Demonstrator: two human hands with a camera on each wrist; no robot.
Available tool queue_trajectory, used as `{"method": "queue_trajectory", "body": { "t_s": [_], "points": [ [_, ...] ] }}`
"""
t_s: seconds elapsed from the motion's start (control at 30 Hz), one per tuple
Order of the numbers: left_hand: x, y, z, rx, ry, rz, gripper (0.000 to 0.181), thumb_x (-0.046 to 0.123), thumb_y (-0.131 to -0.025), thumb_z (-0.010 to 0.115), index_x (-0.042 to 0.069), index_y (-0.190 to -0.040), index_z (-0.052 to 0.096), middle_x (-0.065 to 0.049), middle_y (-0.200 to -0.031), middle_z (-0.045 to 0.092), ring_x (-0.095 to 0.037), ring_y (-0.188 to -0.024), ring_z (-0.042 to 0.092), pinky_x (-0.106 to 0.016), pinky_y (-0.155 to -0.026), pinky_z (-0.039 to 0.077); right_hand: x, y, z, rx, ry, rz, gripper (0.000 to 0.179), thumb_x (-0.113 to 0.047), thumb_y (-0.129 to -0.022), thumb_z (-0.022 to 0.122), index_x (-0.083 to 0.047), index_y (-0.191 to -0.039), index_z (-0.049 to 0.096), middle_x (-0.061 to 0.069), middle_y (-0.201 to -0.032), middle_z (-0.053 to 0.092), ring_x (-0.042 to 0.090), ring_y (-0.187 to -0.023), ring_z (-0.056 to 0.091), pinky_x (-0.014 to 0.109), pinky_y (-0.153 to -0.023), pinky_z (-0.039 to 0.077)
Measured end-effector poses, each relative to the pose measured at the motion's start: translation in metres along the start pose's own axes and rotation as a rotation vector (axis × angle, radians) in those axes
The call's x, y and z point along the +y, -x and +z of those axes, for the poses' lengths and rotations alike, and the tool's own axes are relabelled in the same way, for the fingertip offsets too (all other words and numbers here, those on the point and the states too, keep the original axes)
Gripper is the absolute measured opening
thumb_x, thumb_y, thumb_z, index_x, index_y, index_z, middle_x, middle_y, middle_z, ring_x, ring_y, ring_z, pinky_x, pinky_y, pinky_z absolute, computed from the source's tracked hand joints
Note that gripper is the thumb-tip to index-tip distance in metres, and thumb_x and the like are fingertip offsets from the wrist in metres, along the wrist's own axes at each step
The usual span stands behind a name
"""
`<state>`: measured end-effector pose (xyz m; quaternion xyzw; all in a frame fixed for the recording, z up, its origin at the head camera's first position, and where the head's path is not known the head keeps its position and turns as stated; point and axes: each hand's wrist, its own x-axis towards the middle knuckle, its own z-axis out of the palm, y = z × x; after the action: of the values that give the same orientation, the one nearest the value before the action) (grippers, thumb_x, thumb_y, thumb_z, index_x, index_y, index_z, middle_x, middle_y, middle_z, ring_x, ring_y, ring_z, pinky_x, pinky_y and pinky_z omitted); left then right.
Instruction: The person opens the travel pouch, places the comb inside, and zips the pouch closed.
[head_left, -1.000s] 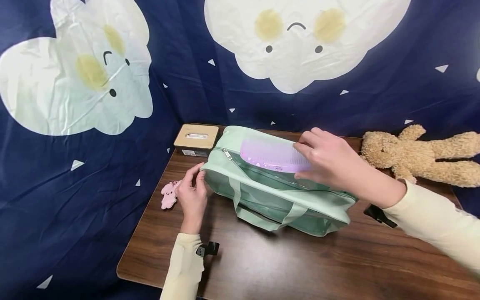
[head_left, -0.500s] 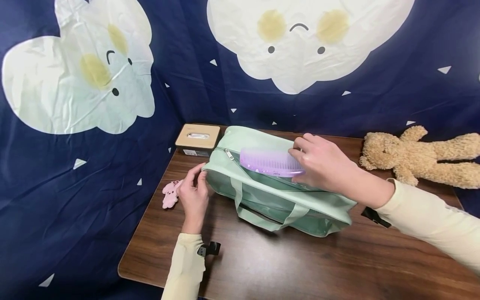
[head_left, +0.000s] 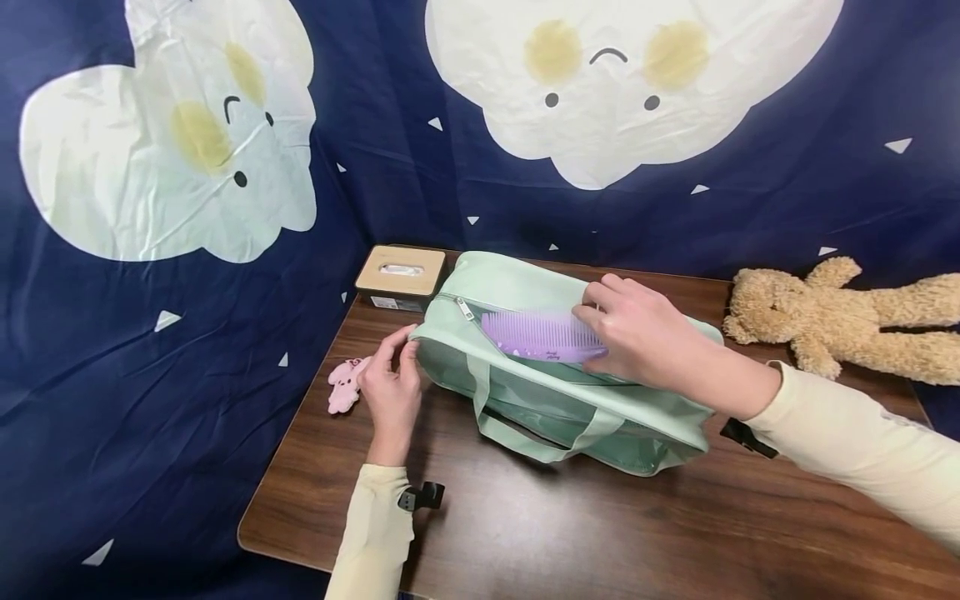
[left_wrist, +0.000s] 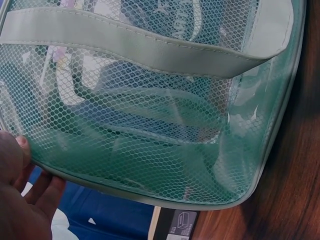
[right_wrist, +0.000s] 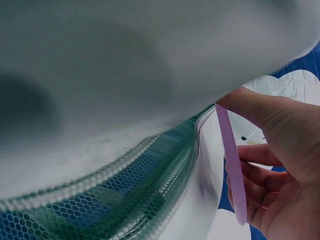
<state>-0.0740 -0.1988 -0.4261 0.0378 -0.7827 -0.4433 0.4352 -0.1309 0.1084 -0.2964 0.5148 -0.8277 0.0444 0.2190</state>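
A pale green zip bag (head_left: 517,287) with clear and mesh panels stands on the table, its top zipper undone. My right hand (head_left: 633,333) pinches a purple comb (head_left: 536,333) by its right end, holding it level over the bag's opening with the teeth upward. In the right wrist view the comb (right_wrist: 232,165) shows edge-on between thumb and fingers. My left hand (head_left: 392,387) pinches the bag's upper left corner edge. From the left wrist, those fingers (left_wrist: 47,195) grip the rim beside the mesh panel (left_wrist: 140,120); part of that hand is cut off.
A tissue box (head_left: 401,271) with a wooden lid sits behind the bag's left end. A small pink plush charm (head_left: 346,385) lies left of my left hand. At the far right lies a teddy bear (head_left: 832,312). The brown table (head_left: 525,533) backs onto a blue cloud-print curtain (head_left: 375,108).
My right hand has lowered the comb toward the bag's opening and tipped its toothed side upward. The left hand keeps its hold on the bag's corner.
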Motion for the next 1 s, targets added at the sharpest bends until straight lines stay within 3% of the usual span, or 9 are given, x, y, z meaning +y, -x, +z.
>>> {"method": "queue_trajectory", "body": {
  "t_s": [0.47, 0.67, 0.87, 1.0],
  "points": [
    [0.0, -0.001, 0.001, 0.014, 0.0, 0.0, 0.018, -0.002, -0.091, 0.075, 0.0, -0.108, 0.078, -0.015, -0.1, 0.079, -0.03, -0.086, 0.073, -0.013, -0.077, 0.045, -0.002, 0.0, 0.004, -0.044, -0.038, -0.009, 0.056, -0.026, -0.053, 0.101, 0.001, -0.093, 0.072, 0.01, -0.089, 0.061, 0.028, -0.082, 0.054, 0.038, -0.074, 0.051],
    [0.0, -0.001, 0.001, 0.019, -0.002, 0.008, 0.017, 0.0, -0.091, 0.075, 0.001, -0.107, 0.079, -0.014, -0.099, 0.079, -0.027, -0.085, 0.072, -0.019, -0.074, 0.048, -0.002, -0.002, 0.0, -0.043, -0.057, -0.004, 0.055, -0.024, -0.058, 0.1, 0.001, -0.099, 0.074, 0.011, -0.094, 0.064, 0.029, -0.086, 0.057, 0.038, -0.074, 0.053],
    [-0.003, -0.001, 0.0, 0.007, -0.023, 0.003, 0.016, 0.001, -0.091, 0.075, 0.0, -0.107, 0.078, -0.016, -0.099, 0.079, -0.029, -0.084, 0.073, -0.036, -0.073, 0.052, 0.002, -0.01, -0.014, -0.154, -0.183, 0.095, 0.048, -0.027, -0.074, 0.093, 0.001, -0.109, 0.076, 0.012, -0.104, 0.07, 0.029, -0.096, 0.067, 0.045, -0.078, 0.059],
    [-0.004, 0.0, -0.002, 0.004, -0.015, -0.007, 0.016, 0.001, -0.091, 0.075, -0.001, -0.107, 0.078, -0.016, -0.099, 0.078, -0.029, -0.084, 0.072, -0.023, -0.073, 0.049, 0.007, -0.02, -0.018, -0.198, -0.324, 0.123, 0.037, -0.024, -0.079, 0.089, -0.001, -0.104, 0.077, 0.011, -0.1, 0.073, 0.025, -0.087, 0.071, 0.043, -0.076, 0.059]
  ]
}}
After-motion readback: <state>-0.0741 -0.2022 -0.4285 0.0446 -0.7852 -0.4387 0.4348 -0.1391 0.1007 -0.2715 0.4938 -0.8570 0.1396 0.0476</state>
